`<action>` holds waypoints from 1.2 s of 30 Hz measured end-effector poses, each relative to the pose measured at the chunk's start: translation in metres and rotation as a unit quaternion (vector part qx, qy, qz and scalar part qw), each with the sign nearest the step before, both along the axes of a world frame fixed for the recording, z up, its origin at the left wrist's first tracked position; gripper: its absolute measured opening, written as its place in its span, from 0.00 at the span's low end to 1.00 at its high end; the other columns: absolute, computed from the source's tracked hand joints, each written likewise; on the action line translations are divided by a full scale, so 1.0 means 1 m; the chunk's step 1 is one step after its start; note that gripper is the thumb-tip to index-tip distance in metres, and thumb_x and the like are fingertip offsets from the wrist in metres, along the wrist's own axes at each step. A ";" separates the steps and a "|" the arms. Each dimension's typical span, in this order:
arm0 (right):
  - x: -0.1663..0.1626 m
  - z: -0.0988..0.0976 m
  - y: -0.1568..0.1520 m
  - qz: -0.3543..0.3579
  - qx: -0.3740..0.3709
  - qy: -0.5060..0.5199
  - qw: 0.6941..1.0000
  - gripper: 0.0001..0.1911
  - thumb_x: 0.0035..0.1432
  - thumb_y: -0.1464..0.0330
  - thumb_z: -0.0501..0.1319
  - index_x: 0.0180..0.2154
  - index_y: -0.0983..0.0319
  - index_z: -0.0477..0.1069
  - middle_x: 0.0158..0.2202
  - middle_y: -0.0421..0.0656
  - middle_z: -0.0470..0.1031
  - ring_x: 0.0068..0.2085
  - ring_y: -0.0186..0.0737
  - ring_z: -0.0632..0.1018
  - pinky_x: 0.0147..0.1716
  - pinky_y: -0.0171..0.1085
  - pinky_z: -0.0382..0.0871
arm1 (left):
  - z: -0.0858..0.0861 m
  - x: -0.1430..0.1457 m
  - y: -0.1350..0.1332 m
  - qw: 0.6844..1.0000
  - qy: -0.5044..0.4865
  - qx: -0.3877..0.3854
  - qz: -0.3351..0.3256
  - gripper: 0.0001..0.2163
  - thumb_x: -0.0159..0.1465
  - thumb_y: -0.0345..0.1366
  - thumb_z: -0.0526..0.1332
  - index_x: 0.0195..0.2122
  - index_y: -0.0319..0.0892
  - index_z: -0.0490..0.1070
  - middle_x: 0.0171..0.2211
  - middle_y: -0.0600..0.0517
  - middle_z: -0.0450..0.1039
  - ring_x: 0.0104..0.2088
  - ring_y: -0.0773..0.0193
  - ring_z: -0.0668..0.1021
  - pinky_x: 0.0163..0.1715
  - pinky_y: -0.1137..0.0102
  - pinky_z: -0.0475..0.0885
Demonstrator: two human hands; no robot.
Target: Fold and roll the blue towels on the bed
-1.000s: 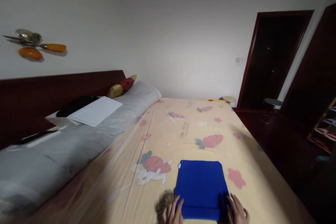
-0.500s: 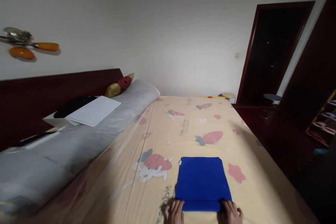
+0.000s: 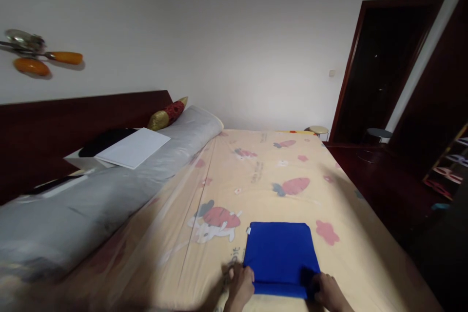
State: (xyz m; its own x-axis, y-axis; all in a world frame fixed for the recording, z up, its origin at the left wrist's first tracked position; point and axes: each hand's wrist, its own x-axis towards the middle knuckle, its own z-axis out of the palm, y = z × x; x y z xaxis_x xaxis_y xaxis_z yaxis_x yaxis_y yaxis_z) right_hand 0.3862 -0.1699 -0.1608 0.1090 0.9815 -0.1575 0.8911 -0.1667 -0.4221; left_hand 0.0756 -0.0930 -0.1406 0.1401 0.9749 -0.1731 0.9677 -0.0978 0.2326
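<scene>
A folded blue cloth (image 3: pixel 281 253) lies flat on the bed, with a small white tag at its far left corner. Its near edge shows a narrow folded band. My left hand (image 3: pixel 241 283) grips the near left corner, fingers curled over the edge. At the near right corner, my right hand (image 3: pixel 329 290) is closed on the fabric, knuckles up and fingertips mostly hidden. Under the cloth is a cream bedsheet (image 3: pixel 256 195) printed with carrots, rabbits and pink flowers.
A long grey plastic-wrapped roll (image 3: pixel 109 204) lies along the dark headboard (image 3: pixel 91 109), bearing a white flat panel (image 3: pixel 135 148) and a red-and-gold cushion (image 3: pixel 170 113). Beyond the bed stand a pale stool (image 3: pixel 319 130) and a dark stool (image 3: pixel 379 133). A shoe rack (image 3: pixel 448 156) is at right.
The blue cloth has slid slightly toward me over the sheet's print. Both my hands have shifted from fingers laid over the near corners to a closed grip. The view has tilted down a little.
</scene>
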 end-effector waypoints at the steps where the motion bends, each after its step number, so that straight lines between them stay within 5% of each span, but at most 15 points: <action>1: 0.001 -0.001 -0.001 0.002 -0.006 0.003 1.000 0.19 0.36 0.74 0.56 0.33 0.54 0.75 0.34 0.36 0.80 0.38 0.39 0.78 0.37 0.34 0.65 | -0.001 0.001 -0.002 1.000 0.004 -0.001 0.006 0.20 0.50 0.19 0.51 0.33 0.46 0.76 0.39 0.50 0.79 0.51 0.57 0.73 0.52 0.58 0.60; 4: 0.003 -0.002 -0.003 0.002 -0.012 0.009 1.000 0.17 0.38 0.72 0.56 0.33 0.53 0.75 0.32 0.35 0.79 0.35 0.38 0.78 0.34 0.33 0.65 | -0.007 0.006 -0.010 0.999 0.014 0.015 0.029 0.22 0.53 0.19 0.48 0.38 0.46 0.76 0.43 0.48 0.78 0.56 0.54 0.70 0.56 0.53 0.56; 7: 0.000 -0.006 -0.004 -0.015 0.007 -0.006 1.000 0.19 0.43 0.73 0.54 0.37 0.53 0.74 0.40 0.38 0.79 0.44 0.40 0.77 0.43 0.37 0.66 | -0.017 0.011 -0.018 0.996 0.009 0.058 0.065 0.25 0.56 0.20 0.48 0.45 0.48 0.75 0.49 0.48 0.76 0.59 0.55 0.68 0.60 0.53 0.52; 13: -0.035 -0.022 -0.004 -0.007 0.110 -0.060 0.992 0.29 0.41 0.80 0.53 0.46 0.55 0.74 0.51 0.45 0.76 0.52 0.48 0.74 0.52 0.46 0.65 | -0.039 0.018 -0.025 0.988 -0.067 0.125 0.054 0.24 0.53 0.21 0.51 0.44 0.51 0.76 0.49 0.54 0.76 0.54 0.60 0.72 0.59 0.57 0.59; 20: -0.094 -0.041 0.010 0.140 0.202 -0.003 0.969 0.22 0.61 0.64 0.51 0.57 0.51 0.65 0.56 0.40 0.71 0.56 0.41 0.73 0.54 0.42 0.67 | -0.075 0.054 -0.031 0.931 -0.100 0.281 -0.212 0.23 0.63 0.32 0.50 0.59 0.51 0.63 0.56 0.56 0.72 0.55 0.66 0.72 0.57 0.68 0.66; 25: -0.048 -0.060 0.002 0.070 0.245 -0.083 0.964 0.19 0.60 0.61 0.52 0.52 0.51 0.70 0.58 0.42 0.68 0.60 0.47 0.68 0.55 0.49 0.65 | -0.061 0.016 -0.021 0.949 -0.039 0.260 -0.174 0.25 0.68 0.38 0.47 0.65 0.53 0.46 0.63 0.59 0.59 0.61 0.68 0.66 0.57 0.68 0.66; 29: -0.017 -0.073 -0.008 -0.011 0.222 -0.110 0.969 0.22 0.59 0.64 0.51 0.54 0.50 0.68 0.60 0.42 0.66 0.60 0.47 0.68 0.56 0.51 0.63 | -0.065 -0.003 -0.015 0.966 -0.025 0.241 -0.094 0.23 0.68 0.37 0.46 0.64 0.54 0.50 0.63 0.57 0.59 0.61 0.64 0.67 0.60 0.60 0.61; 32: -0.034 -0.073 -0.002 -0.060 0.206 -0.107 0.971 0.26 0.56 0.63 0.54 0.57 0.52 0.65 0.62 0.44 0.63 0.61 0.50 0.66 0.56 0.54 0.62 | -0.077 0.020 -0.019 0.970 -0.033 0.234 -0.049 0.23 0.66 0.32 0.46 0.61 0.53 0.57 0.62 0.55 0.62 0.61 0.59 0.67 0.61 0.52 0.59; 36: -0.077 -0.053 0.015 0.056 0.175 -0.035 0.982 0.27 0.58 0.64 0.52 0.60 0.52 0.60 0.63 0.42 0.61 0.62 0.46 0.64 0.56 0.47 0.64 | -0.082 0.069 -0.024 0.965 -0.090 0.196 -0.148 0.26 0.63 0.27 0.46 0.61 0.53 0.58 0.61 0.58 0.64 0.61 0.66 0.67 0.62 0.62 0.62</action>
State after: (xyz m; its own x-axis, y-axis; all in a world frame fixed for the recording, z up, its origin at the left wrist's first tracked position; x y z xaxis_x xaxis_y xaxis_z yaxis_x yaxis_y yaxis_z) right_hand 0.3087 -0.1549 -0.2141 -0.0040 0.9808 0.1952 0.9243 0.0781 -0.3736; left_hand 0.1448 -0.1166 -0.2221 0.4164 0.8731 0.2537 0.8310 -0.4787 0.2834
